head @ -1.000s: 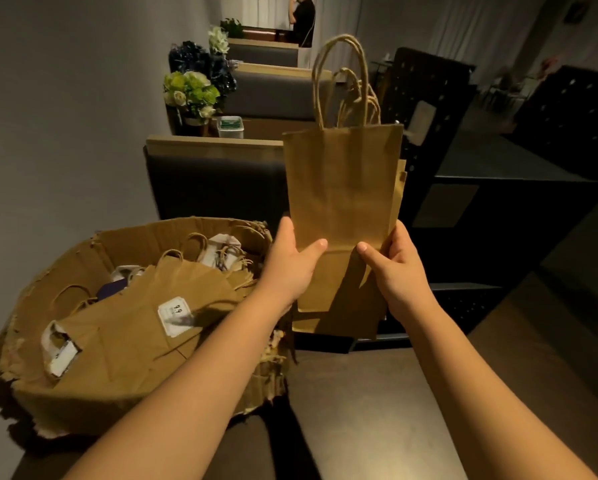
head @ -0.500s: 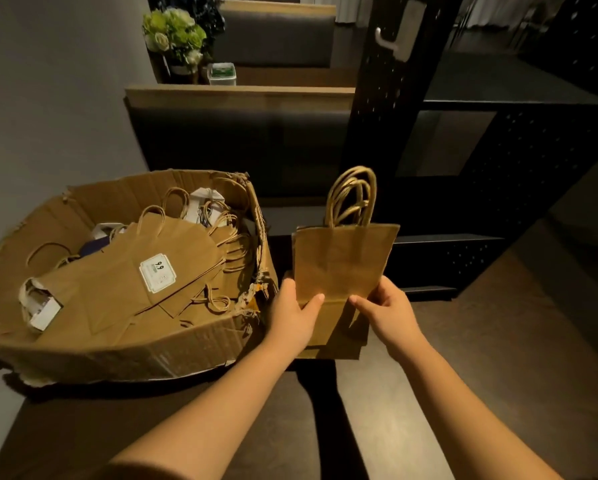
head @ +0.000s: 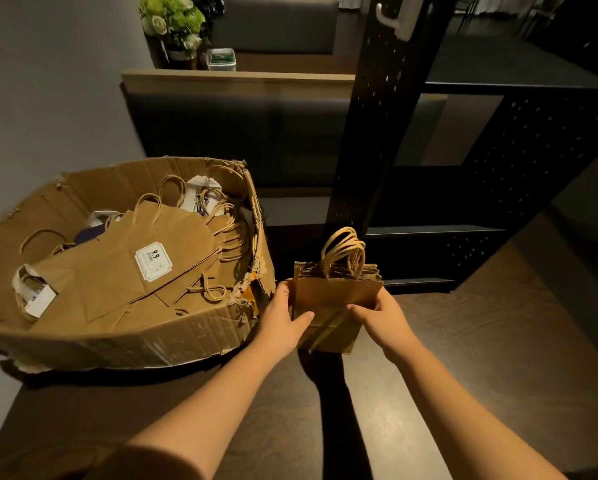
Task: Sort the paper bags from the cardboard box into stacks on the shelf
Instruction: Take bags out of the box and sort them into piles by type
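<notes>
We see a bundle of small bags (head: pixel 335 299) in matt brown kraft paper with twisted paper-cord handles (head: pixel 344 251), gripped between bare hands. To the left, the cardboard box (head: pixel 124 341) is rough corrugated board, its rim torn and frayed, and it holds more matt brown paper bags (head: pixel 117 271), one with a smooth white printed sticker (head: pixel 153 261). The tabletop (head: pixel 481 358) near us is dark wood with visible grain and a soft sheen. On the right the shelf (head: pixel 498 168) looks like matt black perforated metal. Far off, the bench back (head: pixel 238 133) looks like smooth dark upholstery capped with pale wood.
</notes>
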`<action>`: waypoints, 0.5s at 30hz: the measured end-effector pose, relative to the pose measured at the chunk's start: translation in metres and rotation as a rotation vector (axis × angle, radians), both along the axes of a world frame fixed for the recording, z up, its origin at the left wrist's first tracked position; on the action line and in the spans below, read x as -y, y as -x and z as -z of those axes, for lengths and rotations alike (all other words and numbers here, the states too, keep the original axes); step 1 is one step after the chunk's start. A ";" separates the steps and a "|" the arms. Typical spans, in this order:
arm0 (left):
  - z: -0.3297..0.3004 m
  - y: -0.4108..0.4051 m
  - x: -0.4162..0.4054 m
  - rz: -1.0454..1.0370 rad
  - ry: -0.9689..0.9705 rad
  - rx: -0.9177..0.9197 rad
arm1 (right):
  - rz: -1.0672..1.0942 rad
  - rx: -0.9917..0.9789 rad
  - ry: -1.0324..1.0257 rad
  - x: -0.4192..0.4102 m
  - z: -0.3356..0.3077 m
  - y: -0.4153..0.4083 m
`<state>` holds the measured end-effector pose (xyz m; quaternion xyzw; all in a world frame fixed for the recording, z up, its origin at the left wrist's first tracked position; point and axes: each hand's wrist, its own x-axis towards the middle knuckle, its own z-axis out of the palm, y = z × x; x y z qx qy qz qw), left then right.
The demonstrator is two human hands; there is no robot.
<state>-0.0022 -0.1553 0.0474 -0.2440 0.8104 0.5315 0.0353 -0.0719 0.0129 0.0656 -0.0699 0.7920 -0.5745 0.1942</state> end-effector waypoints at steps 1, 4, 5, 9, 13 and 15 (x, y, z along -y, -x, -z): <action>0.003 0.001 -0.001 0.022 0.028 0.029 | -0.018 0.012 -0.009 0.000 0.001 0.000; 0.008 0.004 -0.008 0.044 0.098 0.086 | -0.044 0.050 -0.006 0.003 0.005 -0.001; 0.008 0.005 -0.009 0.030 0.109 0.090 | -0.045 0.053 0.002 0.004 0.005 -0.001; 0.007 0.005 -0.005 0.019 0.178 0.101 | -0.046 0.015 -0.017 0.000 0.007 0.000; 0.016 0.002 0.001 0.155 0.288 0.185 | -0.108 0.059 -0.081 -0.008 0.023 -0.005; 0.017 0.003 0.001 0.170 0.329 0.180 | -0.084 0.069 -0.071 -0.009 0.027 -0.006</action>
